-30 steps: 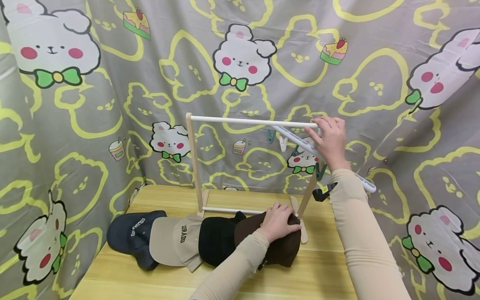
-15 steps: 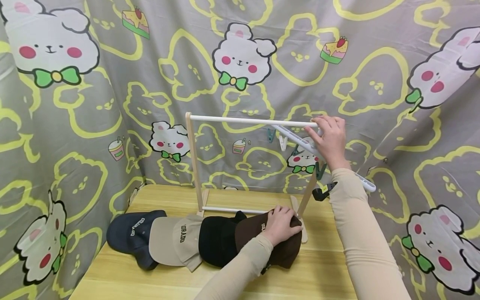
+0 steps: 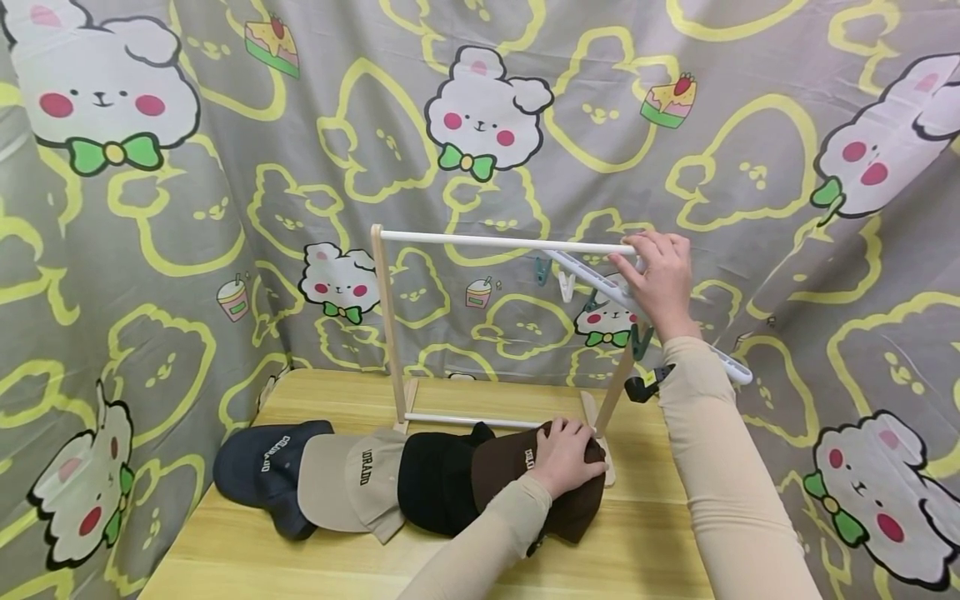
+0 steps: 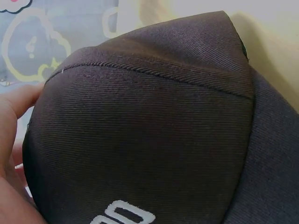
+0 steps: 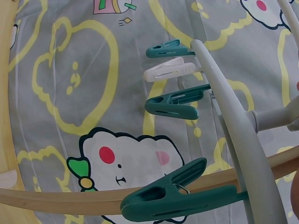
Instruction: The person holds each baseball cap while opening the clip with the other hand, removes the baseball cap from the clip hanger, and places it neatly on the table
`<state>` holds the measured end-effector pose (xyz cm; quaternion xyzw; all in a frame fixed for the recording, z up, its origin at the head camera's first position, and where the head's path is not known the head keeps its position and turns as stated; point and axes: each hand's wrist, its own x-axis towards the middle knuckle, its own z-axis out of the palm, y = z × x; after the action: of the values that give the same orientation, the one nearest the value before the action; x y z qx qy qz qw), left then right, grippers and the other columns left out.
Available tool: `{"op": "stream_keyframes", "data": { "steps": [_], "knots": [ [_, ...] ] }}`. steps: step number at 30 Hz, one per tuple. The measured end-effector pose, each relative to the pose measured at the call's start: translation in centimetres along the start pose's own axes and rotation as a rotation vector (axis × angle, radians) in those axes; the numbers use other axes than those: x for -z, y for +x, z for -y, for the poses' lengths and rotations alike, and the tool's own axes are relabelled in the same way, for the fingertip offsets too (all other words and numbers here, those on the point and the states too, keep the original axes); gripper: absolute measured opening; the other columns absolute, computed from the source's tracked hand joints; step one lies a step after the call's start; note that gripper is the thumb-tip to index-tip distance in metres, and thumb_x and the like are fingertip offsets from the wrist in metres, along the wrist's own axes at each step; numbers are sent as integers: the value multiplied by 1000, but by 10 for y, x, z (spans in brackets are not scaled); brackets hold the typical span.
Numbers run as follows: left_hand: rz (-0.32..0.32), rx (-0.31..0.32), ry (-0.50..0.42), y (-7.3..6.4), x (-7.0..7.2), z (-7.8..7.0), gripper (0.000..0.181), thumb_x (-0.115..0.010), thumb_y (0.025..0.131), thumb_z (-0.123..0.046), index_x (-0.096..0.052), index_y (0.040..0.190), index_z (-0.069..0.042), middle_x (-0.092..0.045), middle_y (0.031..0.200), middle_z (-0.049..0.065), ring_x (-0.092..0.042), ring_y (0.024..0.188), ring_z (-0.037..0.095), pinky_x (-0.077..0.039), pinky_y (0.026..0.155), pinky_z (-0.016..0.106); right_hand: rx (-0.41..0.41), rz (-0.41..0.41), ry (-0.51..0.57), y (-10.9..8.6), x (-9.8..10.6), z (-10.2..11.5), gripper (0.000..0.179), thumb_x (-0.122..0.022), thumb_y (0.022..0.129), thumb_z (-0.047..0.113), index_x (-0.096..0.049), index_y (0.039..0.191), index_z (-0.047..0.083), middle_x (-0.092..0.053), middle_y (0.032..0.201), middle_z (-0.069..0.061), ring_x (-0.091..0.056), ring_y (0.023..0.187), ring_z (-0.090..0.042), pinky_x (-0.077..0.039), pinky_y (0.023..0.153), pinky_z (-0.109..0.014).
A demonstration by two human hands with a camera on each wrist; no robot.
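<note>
My left hand (image 3: 564,457) lies over the crown of a brown baseball cap (image 3: 495,471), fingers spread and bent round it. In the left wrist view the brown cap (image 4: 140,126) fills most of the picture, and some fingers touch its side. White lettering shows at the bottom. My right hand (image 3: 662,279), raised at the right end of the rack's white top rod (image 3: 480,242), grips the middle of a pale clip hanger (image 3: 585,271). Several clothespins hang from the hanger (image 5: 233,112), green ones (image 5: 163,196) and a white one (image 5: 170,70). The hanger's hook is hidden by the hand.
Left of the brown cap, a black cap (image 3: 427,483), a beige cap (image 3: 333,483) and a navy cap (image 3: 255,467) lie overlapping in a row on the wooden table (image 3: 300,575). The wooden rack (image 3: 388,333) stands behind them, before a patterned curtain (image 3: 300,200).
My left hand has shifted a little to the right and down over the brown cap, which has moved slightly right, showing more lettering. The right hand and hanger have stayed in place.
</note>
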<state>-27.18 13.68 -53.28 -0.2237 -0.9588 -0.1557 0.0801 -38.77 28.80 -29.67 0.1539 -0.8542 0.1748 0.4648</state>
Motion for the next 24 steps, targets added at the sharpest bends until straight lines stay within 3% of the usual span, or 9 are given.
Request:
{"op": "stream_keyframes", "data": {
  "steps": [9,24],
  "knots": [
    [15,0,58,-1,-8,-2,49,-64,82,-65,-60,122,-37,-58,124,-14,-48,121,15,-44,93,49,-4,3,7,-1,1,0,37,-73,87,34,-68,110,5,-67,117,-17,-49,110,-37,-32,101,-50],
    [51,-15,124,1,-19,-3,44,-61,84,-65,-59,118,-38,-55,127,-16,-47,122,15,-43,95,48,2,-6,9,0,-1,-1,37,-73,87,34,-68,110,5,-67,117,-17,-50,110,-38,-32,101,-50]
  ]
}}
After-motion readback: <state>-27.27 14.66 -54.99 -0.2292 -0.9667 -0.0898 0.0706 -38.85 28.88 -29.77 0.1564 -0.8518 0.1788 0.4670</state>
